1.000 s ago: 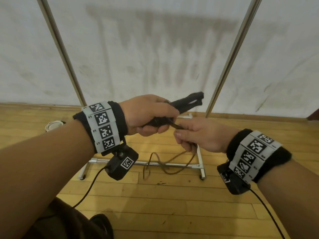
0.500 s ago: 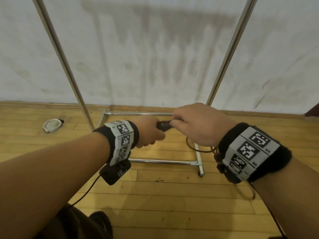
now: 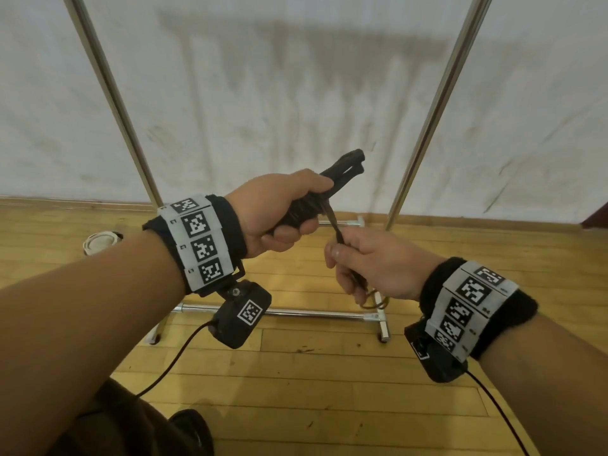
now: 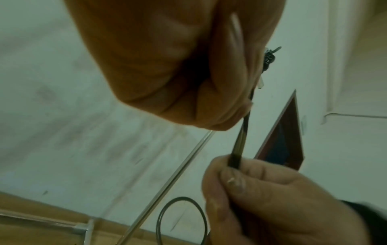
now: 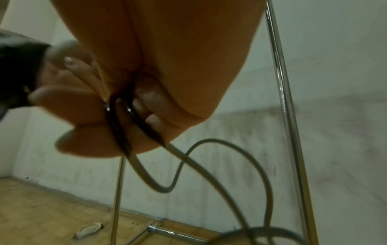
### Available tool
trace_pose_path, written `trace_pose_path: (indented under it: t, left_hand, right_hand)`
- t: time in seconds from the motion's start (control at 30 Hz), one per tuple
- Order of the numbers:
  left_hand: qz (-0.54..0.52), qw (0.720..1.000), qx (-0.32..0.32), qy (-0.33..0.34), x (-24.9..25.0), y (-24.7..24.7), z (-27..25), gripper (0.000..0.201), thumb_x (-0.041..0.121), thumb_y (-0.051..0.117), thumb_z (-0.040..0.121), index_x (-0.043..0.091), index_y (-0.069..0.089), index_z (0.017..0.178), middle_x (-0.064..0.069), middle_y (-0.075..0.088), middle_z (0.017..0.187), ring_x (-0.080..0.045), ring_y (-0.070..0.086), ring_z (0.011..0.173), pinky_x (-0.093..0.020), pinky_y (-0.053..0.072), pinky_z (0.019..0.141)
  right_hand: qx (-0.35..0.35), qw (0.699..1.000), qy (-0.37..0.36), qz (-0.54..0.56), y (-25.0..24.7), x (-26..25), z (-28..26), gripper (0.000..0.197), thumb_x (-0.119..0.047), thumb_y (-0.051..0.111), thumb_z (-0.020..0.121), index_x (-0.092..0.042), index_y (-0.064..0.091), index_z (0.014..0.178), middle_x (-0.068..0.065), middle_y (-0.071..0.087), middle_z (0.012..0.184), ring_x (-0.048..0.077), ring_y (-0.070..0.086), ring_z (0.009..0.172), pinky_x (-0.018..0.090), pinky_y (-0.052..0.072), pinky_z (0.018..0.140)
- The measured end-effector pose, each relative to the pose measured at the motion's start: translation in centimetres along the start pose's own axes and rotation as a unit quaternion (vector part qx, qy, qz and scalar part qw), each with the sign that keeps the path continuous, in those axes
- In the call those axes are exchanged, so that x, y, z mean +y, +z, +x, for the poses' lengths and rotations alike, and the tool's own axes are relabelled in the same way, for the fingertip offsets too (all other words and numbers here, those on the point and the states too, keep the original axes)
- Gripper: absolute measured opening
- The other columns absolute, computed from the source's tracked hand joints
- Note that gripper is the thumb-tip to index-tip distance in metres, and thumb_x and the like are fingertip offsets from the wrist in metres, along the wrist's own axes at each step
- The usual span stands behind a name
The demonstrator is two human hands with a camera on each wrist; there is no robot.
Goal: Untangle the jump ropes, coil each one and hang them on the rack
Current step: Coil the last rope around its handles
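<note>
Left hand (image 3: 276, 212) grips black rope handles (image 3: 342, 166), tips pointing up-right. Right hand (image 3: 371, 264) pinches doubled cord (image 3: 334, 223) just below. Metal rack (image 3: 437, 103) behind, base on wooden floor (image 3: 329, 406).

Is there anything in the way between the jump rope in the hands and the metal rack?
Nothing visible stands between them. The left hand grips the black handles and the right hand pinches the cord, right in front of the rack. Its two posts show bare; the top bar is out of view.
</note>
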State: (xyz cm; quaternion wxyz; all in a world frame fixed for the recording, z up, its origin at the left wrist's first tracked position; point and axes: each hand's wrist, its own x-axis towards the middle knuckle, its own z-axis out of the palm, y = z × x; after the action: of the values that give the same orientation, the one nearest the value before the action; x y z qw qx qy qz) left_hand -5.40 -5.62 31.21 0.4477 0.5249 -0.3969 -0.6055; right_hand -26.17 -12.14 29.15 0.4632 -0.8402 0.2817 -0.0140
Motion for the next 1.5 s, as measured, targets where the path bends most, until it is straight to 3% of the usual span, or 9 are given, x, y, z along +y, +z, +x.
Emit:
trace_pose_path:
  t: [0.13, 0.23, 0.33, 0.6, 0.8, 1.0, 1.2, 1.3, 1.5]
  left_hand:
    - [0.148, 0.98, -0.133, -0.029, -0.5, 1.3, -1.0, 0.024, 0.042, 0.066, 0.097, 0.021, 0.074, 0.091, -0.007, 0.06, 0.064, -0.013, 0.045, 0.036, -0.018, 0.034, 0.033]
    - [0.429, 0.879, -0.173, -0.115, -2.2, 3.1, -1.1, 0.022, 0.047, 0.07, 0.098, 0.025, 0.068, 0.101, 0.0, 0.073, 0.07, -0.011, 0.06, 0.046, -0.021, 0.046, 0.041]
    - [0.566, 0.8, -0.11, -0.166, -4.5, 4.0, -0.4, 0.033, 0.046, 0.073, 0.095, 0.025, 0.061, 0.119, 0.003, 0.078, 0.079, -0.007, 0.067, 0.051, -0.018, 0.05, 0.046]
    - [0.342, 0.927, 0.109, -0.109, -3.2, 0.8, 1.6, 0.015, 0.018, 0.061, 0.104, 0.013, 0.06, 0.118, -0.009, 0.071, 0.104, -0.024, 0.08, 0.074, -0.031, 0.06, 0.054]
    - [0.099, 0.989, 0.102, -0.033, -1.3, -0.8, 0.7, 0.009, 0.009, 0.067, 0.099, 0.009, 0.065, 0.107, -0.008, 0.063, 0.077, -0.02, 0.058, 0.054, -0.025, 0.043, 0.04]
    - [-0.049, 0.997, 0.055, 0.001, -0.1, -0.2, 0.0, 0.042, 0.05, 0.077, 0.089, 0.014, 0.061, 0.105, -0.005, 0.058, 0.072, -0.013, 0.046, 0.045, -0.019, 0.034, 0.032]
    - [-0.16, 0.973, 0.134, 0.102, 2.4, -1.3, -0.6, 0.03, 0.044, 0.062, 0.1, 0.015, 0.061, 0.091, -0.003, 0.055, 0.068, -0.013, 0.046, 0.042, -0.02, 0.033, 0.031]
    - [-0.23, 0.951, 0.155, 0.135, 4.0, -3.7, -1.2, 0.031, 0.046, 0.065, 0.097, 0.017, 0.063, 0.088, -0.001, 0.057, 0.07, -0.012, 0.048, 0.046, -0.02, 0.036, 0.034]
    - [-0.017, 0.983, 0.166, 0.083, 1.7, -4.5, -0.5, 0.033, 0.044, 0.069, 0.096, 0.012, 0.064, 0.101, -0.006, 0.062, 0.069, -0.019, 0.053, 0.046, -0.024, 0.039, 0.034]
  right_hand:
    - [-0.016, 0.999, 0.033, -0.029, -1.1, 1.6, 0.3, 0.024, -0.027, 0.05, 0.107, -0.011, 0.066, 0.101, 0.001, 0.074, 0.078, 0.012, 0.071, 0.069, 0.018, 0.055, 0.065]
    - [-0.028, 0.978, 0.047, -0.2, -2.0, 1.6, 0.5, 0.013, -0.034, 0.059, 0.102, -0.027, 0.069, 0.105, -0.007, 0.071, 0.086, 0.006, 0.067, 0.072, 0.016, 0.048, 0.061]
    - [0.013, 0.943, 0.031, -0.331, -2.0, 0.2, 1.0, 0.016, -0.041, 0.06, 0.1, -0.029, 0.071, 0.101, -0.011, 0.065, 0.088, 0.006, 0.059, 0.078, 0.024, 0.044, 0.064]
    - [0.09, 0.948, -0.043, -0.302, -0.1, -3.0, 0.5, 0.024, -0.034, 0.043, 0.107, -0.023, 0.063, 0.099, -0.004, 0.061, 0.077, 0.011, 0.057, 0.068, 0.026, 0.035, 0.055]
    - [0.085, 0.988, -0.027, -0.128, -0.4, -0.8, 0.5, 0.022, -0.031, 0.042, 0.109, -0.021, 0.059, 0.099, -0.01, 0.051, 0.061, 0.002, 0.045, 0.048, 0.023, 0.035, 0.053]
    - [0.069, 0.997, -0.023, 0.003, 0.3, 0.8, 1.0, 0.033, -0.036, 0.042, 0.108, -0.011, 0.061, 0.099, -0.003, 0.045, 0.064, 0.013, 0.041, 0.054, 0.032, 0.038, 0.05]
    - [0.086, 0.996, -0.002, 0.016, 0.6, 3.5, 1.6, 0.028, -0.039, 0.047, 0.106, -0.018, 0.063, 0.095, -0.011, 0.051, 0.056, 0.008, 0.051, 0.051, 0.031, 0.057, 0.06]
    - [0.041, 0.986, 0.078, -0.141, 1.2, 6.3, 1.4, 0.03, -0.046, 0.042, 0.106, -0.027, 0.063, 0.095, -0.007, 0.063, 0.059, 0.01, 0.064, 0.059, 0.031, 0.055, 0.071]
    - [-0.031, 0.952, 0.174, -0.25, 2.3, 8.7, 1.8, 0.03, -0.051, 0.06, 0.098, -0.027, 0.057, 0.115, -0.01, 0.064, 0.108, 0.016, 0.064, 0.1, 0.026, 0.048, 0.079]
